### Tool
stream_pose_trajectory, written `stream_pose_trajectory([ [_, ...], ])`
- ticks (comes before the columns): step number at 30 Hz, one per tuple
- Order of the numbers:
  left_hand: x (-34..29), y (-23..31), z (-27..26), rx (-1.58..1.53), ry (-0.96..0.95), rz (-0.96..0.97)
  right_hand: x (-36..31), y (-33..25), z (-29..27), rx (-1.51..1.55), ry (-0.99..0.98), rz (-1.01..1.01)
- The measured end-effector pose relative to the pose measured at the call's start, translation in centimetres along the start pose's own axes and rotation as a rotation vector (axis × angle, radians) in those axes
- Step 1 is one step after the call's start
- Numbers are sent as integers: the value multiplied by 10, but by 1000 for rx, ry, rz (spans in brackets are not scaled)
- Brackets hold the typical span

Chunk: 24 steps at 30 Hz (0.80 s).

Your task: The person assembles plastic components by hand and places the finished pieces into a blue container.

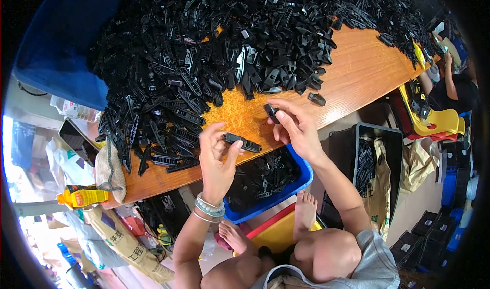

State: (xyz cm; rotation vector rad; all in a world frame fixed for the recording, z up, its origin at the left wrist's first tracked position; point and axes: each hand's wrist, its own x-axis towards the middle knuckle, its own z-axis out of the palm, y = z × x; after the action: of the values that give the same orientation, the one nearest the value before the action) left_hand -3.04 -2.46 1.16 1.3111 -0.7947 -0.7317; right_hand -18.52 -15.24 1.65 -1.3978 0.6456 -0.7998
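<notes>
My left hand pinches a long black plastic part between thumb and fingers, over the table's near edge. In my right hand, thumb and index finger grip a shorter black plastic piece. The two pieces are held apart from each other. Just beyond my hands, a big heap of black plastic parts spreads over the wooden table. One loose black piece lies on the wood to the right of the heap.
Below the table edge, a blue bin holds black parts. Right of it stands a dark crate with more parts and brown paper. A yellow bottle is at the left, a yellow chair at the right. Another person sits at the far right.
</notes>
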Motion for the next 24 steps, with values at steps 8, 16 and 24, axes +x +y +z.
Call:
stream_pose_trajectory([
  [8,2,-1,-10,456,-127,201,1,0,-6,278,-165,316],
  [16,11,-6,-17,783,-147,497,-9,0,-8,-600,-215,-278],
  [24,13,-4,-18,834,-226,476,5,7,-12,-583,-217,-242],
])
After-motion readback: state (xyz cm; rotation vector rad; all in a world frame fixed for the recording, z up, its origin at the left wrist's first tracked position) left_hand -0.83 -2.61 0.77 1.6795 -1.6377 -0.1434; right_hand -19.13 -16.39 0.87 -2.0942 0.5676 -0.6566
